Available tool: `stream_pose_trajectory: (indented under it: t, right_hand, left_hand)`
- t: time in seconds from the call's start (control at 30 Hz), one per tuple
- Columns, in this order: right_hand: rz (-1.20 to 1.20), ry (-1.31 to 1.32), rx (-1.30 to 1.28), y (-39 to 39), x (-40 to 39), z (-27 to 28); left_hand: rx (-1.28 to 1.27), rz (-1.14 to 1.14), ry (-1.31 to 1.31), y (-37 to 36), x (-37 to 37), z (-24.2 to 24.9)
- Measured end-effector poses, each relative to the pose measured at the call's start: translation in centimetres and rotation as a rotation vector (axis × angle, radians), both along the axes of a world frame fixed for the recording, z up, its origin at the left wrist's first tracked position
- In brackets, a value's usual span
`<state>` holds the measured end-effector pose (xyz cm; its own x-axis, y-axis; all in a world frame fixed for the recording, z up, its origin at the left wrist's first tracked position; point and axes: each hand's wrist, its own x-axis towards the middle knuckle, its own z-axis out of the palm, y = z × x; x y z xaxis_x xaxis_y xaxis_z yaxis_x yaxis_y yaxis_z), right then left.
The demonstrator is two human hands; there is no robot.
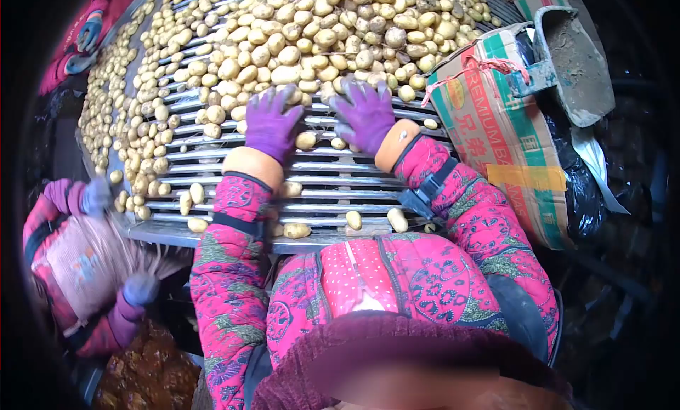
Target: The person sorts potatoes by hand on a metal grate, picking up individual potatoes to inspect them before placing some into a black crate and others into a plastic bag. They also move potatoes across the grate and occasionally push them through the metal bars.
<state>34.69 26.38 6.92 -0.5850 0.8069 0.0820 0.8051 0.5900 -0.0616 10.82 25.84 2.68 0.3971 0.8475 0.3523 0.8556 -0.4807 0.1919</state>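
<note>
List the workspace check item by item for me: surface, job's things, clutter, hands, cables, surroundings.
Surface: grey slatted metal table, bare bars showing between the arms.
Job's things: small rounded yellow potatoes, heaped toward the far side, scattered nearer.
Clutter: red-and-green printed cardboard carton at the table's right; dirt-caked grey scoop over it.
Hands: purple-gloved left hand and purple-gloved right hand, fingers spread at the heap's near edge; contact unclear.
Cables: nothing seen.
Surroundings: pink-and-purple-clothed co-worker at left; another co-worker's pink sleeve beyond.

Potatoes (288,55): yellowish-tan, round to oval, some dirt-smudged. Heaped just beyond my fingers (358,96), spread thinner to my left; few strays nearer me on slatted tabletop (329,180).
</note>
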Motion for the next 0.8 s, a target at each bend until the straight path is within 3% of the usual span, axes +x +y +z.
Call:
stream_pose_trajectory:
  t: [0.1,0.13,0.17,0.23,0.27,0.3,0.33,0.37,0.5,0.63,0.8]
  right_hand:
    - [0.199,0.055,-0.145,-2.5,-0.7,-2.2]
    - [0.277,0.142,0.004,-2.6,-0.7,-1.8]
    - [0.274,0.144,0.001,-2.1,-0.8,-1.6]
    - [0.29,0.444,-0.104,0.8,-0.9,-1.1]
    - [0.251,0.434,0.073,2.4,-0.8,-0.6]
    - [0.196,0.43,0.071,4.0,-1.2,-0.3]
    - [0.193,0.375,0.13,5.8,-1.6,-0.6]
    - [0.191,0.322,0.178,7.0,-2.1,-1.2]
    - [0.199,0.026,0.212,8.8,-5.5,-2.7]
    - [0.092,-0.195,-0.017,9.6,-9.1,-0.5]
    - [0.086,-0.203,0.115,9.8,-12.1,-2.6]
  left_hand:
    - [-0.122,0.022,-0.081,0.1,-6.0,0.5]
    - [-0.087,0.088,0.034,0.0,-8.2,0.8]
    - [-0.053,0.152,0.148,-0.5,-10.5,0.9]
    - [-0.16,0.342,0.397,-1.4,-15.6,0.3]
    - [-0.144,0.423,0.435,-2.8,-18.3,-0.1]
    - [-0.125,0.507,0.47,-4.1,-19.9,-0.1]
    - [-0.505,0.705,0.51,-4.1,-18.8,2.6]
    - [-0.536,0.717,0.526,-4.9,-19.0,2.8]
    - [-0.312,0.6,0.348,-8.5,-16.4,2.2]
    - [-0.182,0.455,-0.008,-10.8,-9.7,1.6]
    - [-0.201,0.292,-0.203,-11.6,-3.0,2.9]
